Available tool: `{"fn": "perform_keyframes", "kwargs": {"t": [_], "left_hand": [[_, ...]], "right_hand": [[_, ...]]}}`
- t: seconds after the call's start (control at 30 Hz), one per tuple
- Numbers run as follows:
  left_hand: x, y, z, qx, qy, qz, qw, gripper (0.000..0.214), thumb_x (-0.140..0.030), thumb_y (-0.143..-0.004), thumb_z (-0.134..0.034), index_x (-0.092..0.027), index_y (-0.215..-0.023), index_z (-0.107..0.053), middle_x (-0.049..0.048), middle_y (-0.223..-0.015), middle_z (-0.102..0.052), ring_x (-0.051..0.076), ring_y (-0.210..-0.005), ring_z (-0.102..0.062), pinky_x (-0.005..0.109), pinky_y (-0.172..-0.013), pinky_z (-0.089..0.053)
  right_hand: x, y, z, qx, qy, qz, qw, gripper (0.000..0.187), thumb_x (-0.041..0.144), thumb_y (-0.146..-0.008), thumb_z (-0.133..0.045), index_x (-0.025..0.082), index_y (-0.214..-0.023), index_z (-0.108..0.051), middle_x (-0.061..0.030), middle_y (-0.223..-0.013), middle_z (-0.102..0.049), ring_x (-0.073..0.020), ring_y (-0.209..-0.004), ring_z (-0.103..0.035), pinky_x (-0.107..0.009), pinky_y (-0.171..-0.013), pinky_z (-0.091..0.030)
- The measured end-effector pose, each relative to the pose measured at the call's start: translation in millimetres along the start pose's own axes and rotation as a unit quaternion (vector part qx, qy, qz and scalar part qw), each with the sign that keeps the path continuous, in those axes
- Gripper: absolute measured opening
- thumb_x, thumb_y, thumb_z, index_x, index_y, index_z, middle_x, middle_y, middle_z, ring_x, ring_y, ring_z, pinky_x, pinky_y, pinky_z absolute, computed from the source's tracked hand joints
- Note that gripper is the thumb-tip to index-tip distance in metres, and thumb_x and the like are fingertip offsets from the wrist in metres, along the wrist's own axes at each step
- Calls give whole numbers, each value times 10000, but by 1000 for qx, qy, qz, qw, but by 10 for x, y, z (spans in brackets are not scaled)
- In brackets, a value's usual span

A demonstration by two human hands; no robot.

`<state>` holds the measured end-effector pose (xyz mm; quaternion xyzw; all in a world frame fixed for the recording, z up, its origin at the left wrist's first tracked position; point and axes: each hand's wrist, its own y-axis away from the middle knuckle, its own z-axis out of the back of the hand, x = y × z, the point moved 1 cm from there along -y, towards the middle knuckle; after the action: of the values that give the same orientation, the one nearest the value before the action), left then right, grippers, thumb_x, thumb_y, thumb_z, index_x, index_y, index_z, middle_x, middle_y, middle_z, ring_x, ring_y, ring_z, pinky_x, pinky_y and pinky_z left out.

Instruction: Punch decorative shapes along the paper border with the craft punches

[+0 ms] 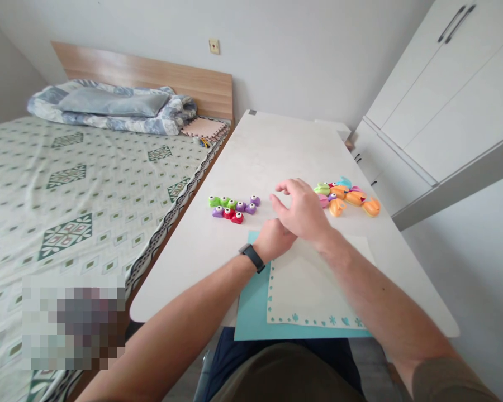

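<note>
My left hand [275, 239], with a black watch on its wrist, is curled at the far edge of the white paper. Its fingertips and anything in them are hidden behind my right hand [304, 211]. My right hand is above it, fingers bent but apart, with nothing visible between them. The white paper [310, 290] has small star, flower and leaf shapes along its left and near edges. Beneath it lies a larger teal sheet [251, 312]. Left of my hands stand several small green, purple and red craft punches [232, 207] with round white tops.
Several orange, green, pink and blue craft punches [354, 196] lie heaped right of my hands. All this rests on a white table [285, 145]. A bed [109, 184] adjoins its left side; white cabinets [427, 95] stand to the right.
</note>
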<state>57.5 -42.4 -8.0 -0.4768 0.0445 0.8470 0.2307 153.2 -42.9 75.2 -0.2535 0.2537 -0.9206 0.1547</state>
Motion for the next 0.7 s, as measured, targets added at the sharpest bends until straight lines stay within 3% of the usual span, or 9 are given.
{"fn": "perform_keyframes", "kwargs": {"t": [0.13,0.37,0.5,0.63,0.7], "left_hand": [[-27,44,60,16,-12,-16,1000,256,-348,-932,-584,-203,-990,-788,53,-915,-783,208,-848,-706,285,-767,-515],[-62,46,66,28,-25,2,999,299,-388,-931,-562,-207,-1000,-789,23,-774,-734,174,-678,-630,273,-648,-452],[-72,49,61,29,-28,10,999,308,-404,-933,-556,-208,-992,-785,6,-688,-687,160,-611,-578,269,-609,-422],[-68,48,54,31,-23,12,999,319,-413,-934,-554,-198,-989,-784,13,-702,-700,160,-609,-583,262,-596,-424],[-61,43,52,30,-21,15,999,318,-412,-933,-558,-195,-992,-784,17,-722,-715,161,-618,-595,259,-595,-431]], "right_hand": [[-707,108,300,-41,19,-116,992,203,383,-925,-595,201,-1001,-642,-102,-1028,-715,-235,-909,-649,-365,-870,-491],[-1757,263,667,-59,80,-284,954,246,409,-869,-622,201,-979,-695,-68,-955,-753,-218,-848,-668,-347,-815,-488],[-2086,232,634,20,110,-313,943,284,379,-845,-648,198,-1049,-727,-75,-1041,-766,-218,-911,-677,-334,-833,-478],[-2248,128,492,106,178,-327,922,339,369,-836,-655,209,-1123,-736,-94,-1123,-761,-245,-989,-672,-345,-861,-465],[-2293,61,433,125,196,-327,916,290,334,-824,-656,218,-1070,-756,-103,-1080,-768,-265,-986,-671,-359,-857,-458]]}}
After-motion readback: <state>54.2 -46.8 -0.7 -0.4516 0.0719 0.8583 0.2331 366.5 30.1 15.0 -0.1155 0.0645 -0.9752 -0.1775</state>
